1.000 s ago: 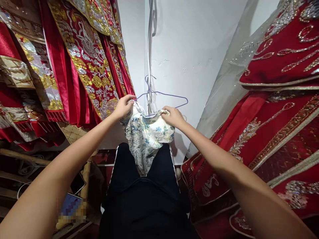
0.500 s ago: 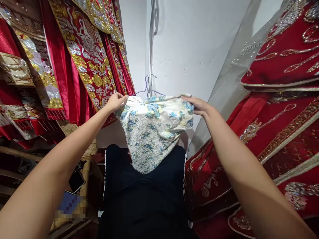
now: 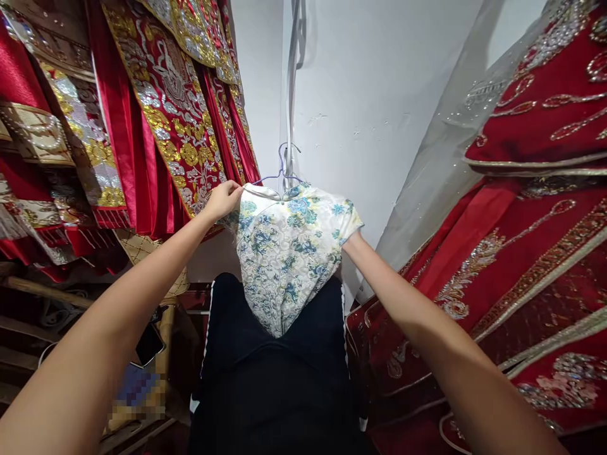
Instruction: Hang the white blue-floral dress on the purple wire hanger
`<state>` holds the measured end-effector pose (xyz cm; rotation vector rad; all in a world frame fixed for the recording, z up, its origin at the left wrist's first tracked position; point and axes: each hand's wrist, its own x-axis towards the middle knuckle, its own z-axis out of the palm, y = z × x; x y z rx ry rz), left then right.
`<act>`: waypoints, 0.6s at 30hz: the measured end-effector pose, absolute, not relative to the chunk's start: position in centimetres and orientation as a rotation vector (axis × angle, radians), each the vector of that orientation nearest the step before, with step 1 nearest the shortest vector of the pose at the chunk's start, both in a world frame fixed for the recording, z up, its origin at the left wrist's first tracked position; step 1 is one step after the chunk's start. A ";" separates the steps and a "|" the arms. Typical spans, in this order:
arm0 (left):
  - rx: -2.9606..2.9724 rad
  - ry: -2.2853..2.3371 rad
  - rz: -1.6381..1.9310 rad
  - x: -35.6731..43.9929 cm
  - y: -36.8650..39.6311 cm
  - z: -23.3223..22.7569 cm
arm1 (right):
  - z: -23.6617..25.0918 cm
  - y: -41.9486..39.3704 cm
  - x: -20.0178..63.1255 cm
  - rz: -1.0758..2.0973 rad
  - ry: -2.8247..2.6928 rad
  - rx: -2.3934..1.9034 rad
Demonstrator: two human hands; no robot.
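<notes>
A white blouse with blue and yellow flowers point(image 3: 289, 253) hangs in front of me from a thin purple hanger point(image 3: 282, 165). My left hand point(image 3: 224, 200) pinches it at the left shoulder, thumb and fingers closed on the cloth. At the right, my wrist point(image 3: 355, 246) disappears into the short sleeve point(image 3: 348, 218), so the fingers of my right hand are hidden inside the cloth. The blouse's lower part narrows against my dark clothing point(image 3: 275, 392).
Red costumes embroidered in gold and silver point(image 3: 175, 95) hang at the left. Beaded red garments point(image 3: 531, 221), partly under clear plastic point(image 3: 446, 133), line the right. A pale wall point(image 3: 370, 76) stands behind. At lower left, a phone point(image 3: 149, 344) lies on a bamboo-like rack point(image 3: 165, 325).
My right hand has left the blouse's outer shoulder edge and gone inside the right sleeve, which now drapes over the wrist. My left hand keeps its pinch.
</notes>
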<state>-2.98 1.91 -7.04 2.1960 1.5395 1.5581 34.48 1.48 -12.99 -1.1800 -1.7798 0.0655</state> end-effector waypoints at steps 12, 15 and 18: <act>2.171 1.729 1.351 -0.5 0.8 -4.5 | -4.2 -3.5 32.1 1.020 -1.878 -0.470; 2.244 1.582 1.235 0.2 0.0 -5.8 | -6.8 -3.7 31.2 0.790 -2.275 -0.648; 2.229 1.199 1.187 1.8 -0.8 -7.2 | -10.9 -2.9 30.3 0.368 -2.458 -0.795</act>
